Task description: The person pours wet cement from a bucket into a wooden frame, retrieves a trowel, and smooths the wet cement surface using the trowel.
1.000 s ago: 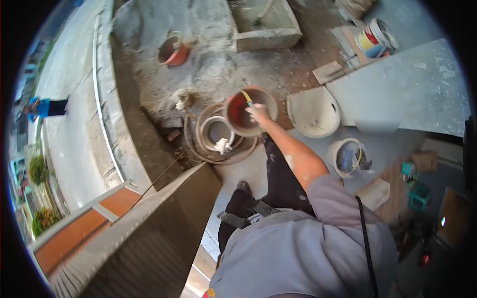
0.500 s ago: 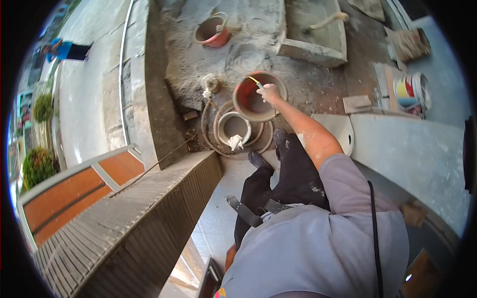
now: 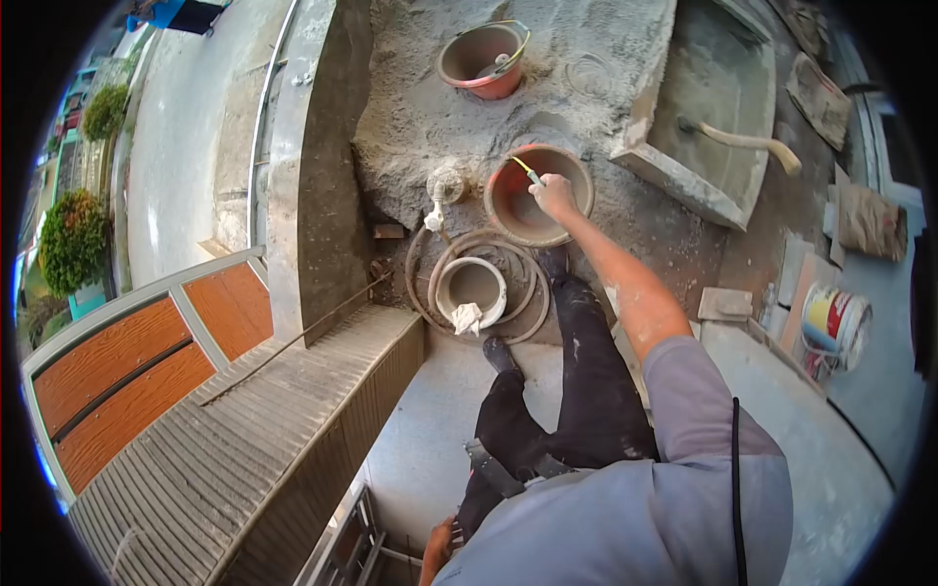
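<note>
Head view:
- Right hand [image 3: 556,197]: clenched on the yellow-green handle [image 3: 525,168] of a reddish bucket [image 3: 525,226], beside sandy ground [image 3: 625,220].
- Left hand [image 3: 442,540]: beside dark trousers [image 3: 596,391]; grip cannot be told.
- Small pail [image 3: 471,285]: inside coiled hose [image 3: 414,285], white cloth [image 3: 467,318] at rim.

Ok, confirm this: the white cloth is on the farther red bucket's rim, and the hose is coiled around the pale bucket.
The cloth's place is wrong. The head view shows the white cloth on the pale bucket; the hose is coiled around that bucket.
</note>
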Demonstrator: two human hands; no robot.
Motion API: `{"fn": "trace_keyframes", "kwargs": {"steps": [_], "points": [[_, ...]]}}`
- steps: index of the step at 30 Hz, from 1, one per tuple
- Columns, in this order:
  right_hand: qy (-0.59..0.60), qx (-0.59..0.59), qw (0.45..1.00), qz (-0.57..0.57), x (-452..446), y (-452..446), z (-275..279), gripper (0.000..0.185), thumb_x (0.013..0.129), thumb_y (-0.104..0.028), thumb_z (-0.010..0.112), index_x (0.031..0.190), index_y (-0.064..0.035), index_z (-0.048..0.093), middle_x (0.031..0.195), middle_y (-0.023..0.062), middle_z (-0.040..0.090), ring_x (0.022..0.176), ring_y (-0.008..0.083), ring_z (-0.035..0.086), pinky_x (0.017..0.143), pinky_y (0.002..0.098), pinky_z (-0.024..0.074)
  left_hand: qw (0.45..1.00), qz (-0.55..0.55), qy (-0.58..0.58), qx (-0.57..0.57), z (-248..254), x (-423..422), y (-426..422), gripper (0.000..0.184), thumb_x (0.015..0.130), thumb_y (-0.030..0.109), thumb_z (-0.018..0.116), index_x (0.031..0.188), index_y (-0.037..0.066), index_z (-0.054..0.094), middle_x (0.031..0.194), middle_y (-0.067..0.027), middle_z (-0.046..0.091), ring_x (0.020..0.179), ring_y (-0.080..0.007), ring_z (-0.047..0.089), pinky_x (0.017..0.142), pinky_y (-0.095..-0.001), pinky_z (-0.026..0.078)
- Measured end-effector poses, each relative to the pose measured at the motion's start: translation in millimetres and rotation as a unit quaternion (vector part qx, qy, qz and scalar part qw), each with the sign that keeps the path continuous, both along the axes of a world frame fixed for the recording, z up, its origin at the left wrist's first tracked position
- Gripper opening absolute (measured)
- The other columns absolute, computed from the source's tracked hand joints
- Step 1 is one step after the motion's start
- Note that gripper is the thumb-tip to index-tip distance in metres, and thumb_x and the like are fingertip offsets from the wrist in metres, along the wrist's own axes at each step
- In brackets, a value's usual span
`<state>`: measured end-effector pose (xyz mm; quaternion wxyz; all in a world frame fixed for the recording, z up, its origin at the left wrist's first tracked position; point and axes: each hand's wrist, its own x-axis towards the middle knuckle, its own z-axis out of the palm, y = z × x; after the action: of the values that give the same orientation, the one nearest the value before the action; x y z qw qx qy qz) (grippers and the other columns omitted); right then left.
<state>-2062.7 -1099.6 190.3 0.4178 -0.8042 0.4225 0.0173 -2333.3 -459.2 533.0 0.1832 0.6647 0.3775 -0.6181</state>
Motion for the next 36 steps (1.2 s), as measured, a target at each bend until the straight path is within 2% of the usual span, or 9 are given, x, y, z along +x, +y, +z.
{"fn": "trace_keyframes", "kwargs": {"steps": [7, 12, 18, 23, 29, 32, 34, 35, 36], "points": [[0.023, 0.003, 0.994, 0.104, 43, -44, -58, 0.023, 0.082, -0.025, 0.072, 0.086, -0.0016, 0.07, 0.087, 0.0264, 0.068, 0.088, 0.0443, 0.066, 0.08, 0.0508, 0.0514, 0.98, 0.161, 0.053, 0.108, -42, -33, -41, 0.052, 0.1, 0.049, 0.053, 0.128, 0.006, 0.061, 0.12, -0.0132, 0.064, 0.107, -0.0273, 0.062, 0.086, -0.0466, 0.053], [0.044, -0.127, 0.969, 0.206, 114, -90, -12, 0.053, 0.087, -0.052, 0.064, 0.09, 0.0009, 0.07, 0.099, 0.0243, 0.071, 0.099, 0.0445, 0.065, 0.091, 0.0523, 0.0503, 0.974, 0.192, 0.067, 0.104, -49, -43, -101, 0.051, 0.1, 0.049, 0.053, 0.127, 0.006, 0.061, 0.118, -0.0125, 0.065, 0.105, -0.0268, 0.063, 0.084, -0.0462, 0.054], [-0.092, -0.261, 0.937, 0.212, 286, -203, -99, 0.035, 0.093, -0.033, 0.061, 0.097, 0.0011, 0.069, 0.098, 0.0264, 0.07, 0.102, 0.0427, 0.065, 0.085, 0.0526, 0.0524, 0.965, 0.224, 0.08, 0.108, -85, -34, -176, 0.051, 0.1, 0.05, 0.053, 0.125, 0.007, 0.062, 0.115, -0.0116, 0.065, 0.102, -0.0261, 0.063, 0.082, -0.0457, 0.054], [0.142, -0.26, 0.916, 0.27, 363, -240, -167, 0.036, 0.094, -0.033, 0.056, 0.108, -0.0053, 0.074, 0.104, 0.0214, 0.073, 0.107, 0.045, 0.064, 0.092, 0.052, 0.051, 0.958, 0.256, 0.081, 0.105, -116, -29, -217, 0.05, 0.1, 0.05, 0.053, 0.124, 0.007, 0.062, 0.113, -0.0109, 0.066, 0.1, -0.0256, 0.064, 0.081, -0.0453, 0.055], [0.085, -0.322, 0.923, 0.194, 365, -227, -155, 0.04, 0.091, -0.036, 0.056, 0.106, -0.0044, 0.075, 0.107, 0.0255, 0.071, 0.104, 0.0429, 0.067, 0.093, 0.0518, 0.0517, 0.954, 0.283, 0.066, 0.078, -127, -32, -230, 0.05, 0.099, 0.051, 0.054, 0.122, 0.008, 0.063, 0.11, -0.01, 0.066, 0.097, -0.0249, 0.064, 0.079, -0.0449, 0.055], [0.027, -0.249, 0.966, 0.061, 340, -228, -76, 0.05, 0.09, -0.047, 0.06, 0.095, 0.0004, 0.075, 0.091, 0.0255, 0.072, 0.086, 0.0372, 0.071, 0.08, 0.0496, 0.0527, 0.951, 0.298, 0.058, 0.067, -110, -49, -210, 0.049, 0.099, 0.051, 0.054, 0.121, 0.008, 0.063, 0.108, -0.0096, 0.067, 0.096, -0.0246, 0.064, 0.078, -0.0446, 0.055], [-0.135, 0.034, 0.99, -0.011, 287, -229, -19, 0.035, 0.094, -0.034, 0.063, 0.095, -0.0014, 0.075, 0.079, 0.0098, 0.068, 0.076, 0.0175, 0.067, 0.062, 0.0355, 0.0498, 0.944, 0.318, 0.044, 0.072, -93, -69, -185, 0.049, 0.099, 0.051, 0.054, 0.121, 0.008, 0.063, 0.107, -0.0093, 0.067, 0.095, -0.0244, 0.065, 0.078, -0.0445, 0.056], [-0.256, 0.379, 0.882, -0.11, 258, -209, 10, 0.027, 0.097, -0.023, 0.058, 0.11, -0.0019, 0.07, 0.084, 0.0038, 0.065, 0.073, 0.0111, 0.061, 0.059, 0.0288, 0.0463, 0.94, 0.331, 0.035, 0.076, -84, -80, -171, 0.049, 0.099, 0.051, 0.054, 0.12, 0.008, 0.063, 0.107, -0.0091, 0.067, 0.095, -0.0243, 0.065, 0.077, -0.0444, 0.056], [-0.268, 0.375, 0.887, -0.04, 218, -210, -1, 0.028, 0.098, -0.014, 0.053, 0.122, -0.0003, 0.059, 0.088, 0.0027, 0.06, 0.075, 0.0096, 0.059, 0.063, 0.0264, 0.0482, 0.934, 0.346, 0.03, 0.081, -77, -97, -155, 0.049, 0.099, 0.052, 0.054, 0.12, 0.008, 0.063, 0.106, -0.009, 0.067, 0.095, -0.0241, 0.065, 0.077, -0.0443, 0.056]]}}
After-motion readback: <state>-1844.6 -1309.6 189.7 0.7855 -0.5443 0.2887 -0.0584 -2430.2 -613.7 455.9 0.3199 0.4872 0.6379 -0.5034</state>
